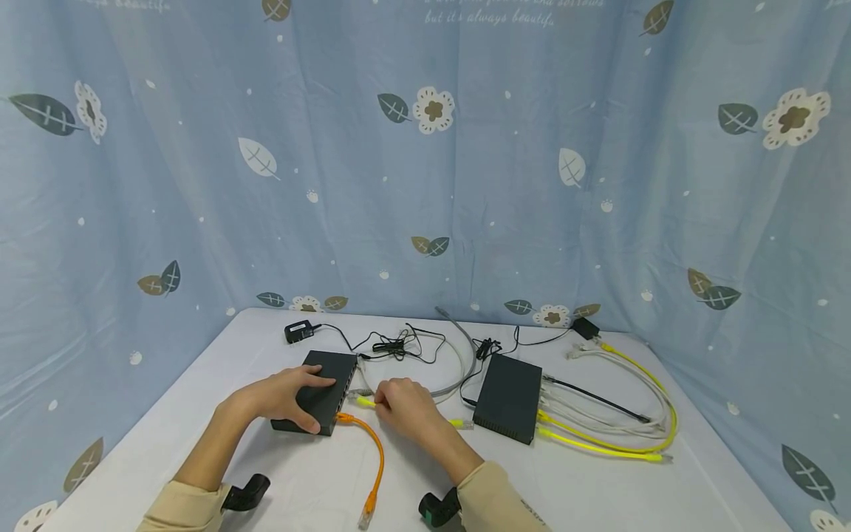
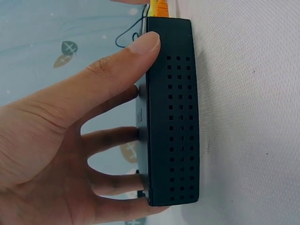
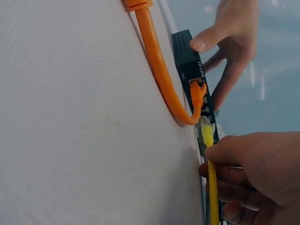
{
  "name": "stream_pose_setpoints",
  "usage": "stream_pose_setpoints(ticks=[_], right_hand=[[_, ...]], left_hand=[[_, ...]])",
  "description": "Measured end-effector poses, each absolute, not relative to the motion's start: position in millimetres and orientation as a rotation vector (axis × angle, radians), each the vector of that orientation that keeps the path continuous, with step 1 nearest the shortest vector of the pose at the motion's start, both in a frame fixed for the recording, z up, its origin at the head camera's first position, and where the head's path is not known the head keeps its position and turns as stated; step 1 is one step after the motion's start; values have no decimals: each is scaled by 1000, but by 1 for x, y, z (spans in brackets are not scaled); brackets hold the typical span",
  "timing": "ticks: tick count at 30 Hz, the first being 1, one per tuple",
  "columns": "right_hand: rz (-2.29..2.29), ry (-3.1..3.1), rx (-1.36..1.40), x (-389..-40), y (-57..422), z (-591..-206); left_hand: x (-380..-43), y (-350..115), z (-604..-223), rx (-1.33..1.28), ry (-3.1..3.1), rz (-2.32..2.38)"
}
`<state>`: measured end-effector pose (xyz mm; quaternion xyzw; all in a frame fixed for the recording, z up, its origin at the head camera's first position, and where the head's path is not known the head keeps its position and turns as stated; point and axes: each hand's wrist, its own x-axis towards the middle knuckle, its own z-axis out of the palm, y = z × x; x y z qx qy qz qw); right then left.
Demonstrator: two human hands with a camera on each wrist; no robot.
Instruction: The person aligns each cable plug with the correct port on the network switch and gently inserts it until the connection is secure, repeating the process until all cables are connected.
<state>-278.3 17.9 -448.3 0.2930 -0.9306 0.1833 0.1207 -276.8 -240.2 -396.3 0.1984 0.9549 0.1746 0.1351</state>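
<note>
A black network switch [image 1: 321,403] lies flat at the left of the table, its ports facing right. On it rests my left hand [image 1: 282,395], fingers spread over the top and thumb on the near edge. My right hand [image 1: 412,410] pinches a yellow network cable [image 3: 213,187] just behind its plug. The clear plug [image 3: 206,123] is at the port row; how deep it sits cannot be told. Beside it an orange cable [image 1: 379,448] is plugged into the switch, its other end loose toward the front. The yellow cable's far end [image 1: 462,424] shows beyond the right wrist.
A second black switch [image 1: 508,399] stands to the right, with yellow cables [image 1: 598,443], white cables [image 1: 605,423] and a black cable [image 1: 595,399] on its right side. Two power adapters [image 1: 299,331] with thin black cords and a grey cable [image 1: 470,362] lie behind.
</note>
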Motion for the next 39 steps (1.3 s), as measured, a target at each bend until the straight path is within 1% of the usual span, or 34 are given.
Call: stream_pose_setpoints(ticks=[12, 20, 30, 39], right_hand=[[657, -2804, 891, -277, 23, -438], [943, -2913, 922, -275, 25, -432], [671, -2827, 881, -275, 21, -433], [593, -2744, 845, -276, 21, -440]], left_hand=[[-277, -239, -397, 567, 2764, 519], [-276, -240, -398, 569, 2765, 514], [-276, -240, -400, 565, 2772, 501], [-274, -239, -398, 563, 2774, 502]])
